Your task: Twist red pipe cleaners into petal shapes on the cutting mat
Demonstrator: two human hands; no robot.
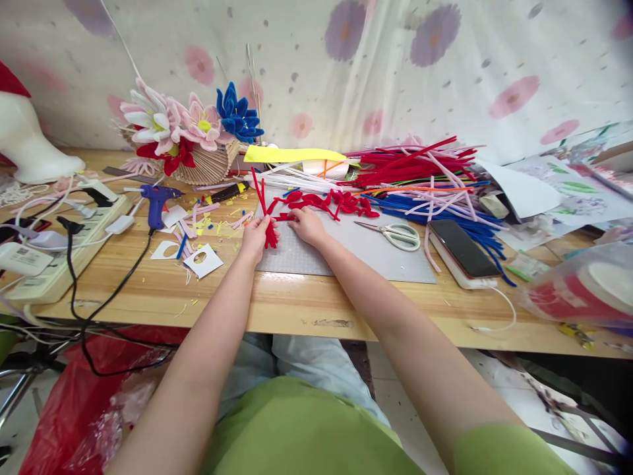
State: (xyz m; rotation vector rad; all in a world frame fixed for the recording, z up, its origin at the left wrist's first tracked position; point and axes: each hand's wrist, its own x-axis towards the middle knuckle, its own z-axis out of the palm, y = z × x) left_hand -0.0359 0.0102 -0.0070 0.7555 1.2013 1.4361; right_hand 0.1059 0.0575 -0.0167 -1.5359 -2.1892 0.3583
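Observation:
My left hand (255, 239) is closed around a small bunch of red pipe cleaners (270, 236). Their long ends stick up above the fingers and the rest hangs below the thumb. Just to the right, my right hand (307, 226) pinches the end of a red pipe cleaner (282, 218) that stretches across from the bunch. Both hands are over the left part of a grey cutting mat (395, 264). Bent red pipe cleaner shapes (341, 202) lie right behind my right hand. White-handled scissors (401, 236) rest on the mat to its right.
A blue glue gun (157, 203) and a power strip (74, 244) with cables are on the left. Fuzzy flowers (202, 122) stand behind. Red (410, 165) and blue pipe cleaners (459, 221) lie at the back right, near a phone (465, 247) and a bagged cup (588, 287).

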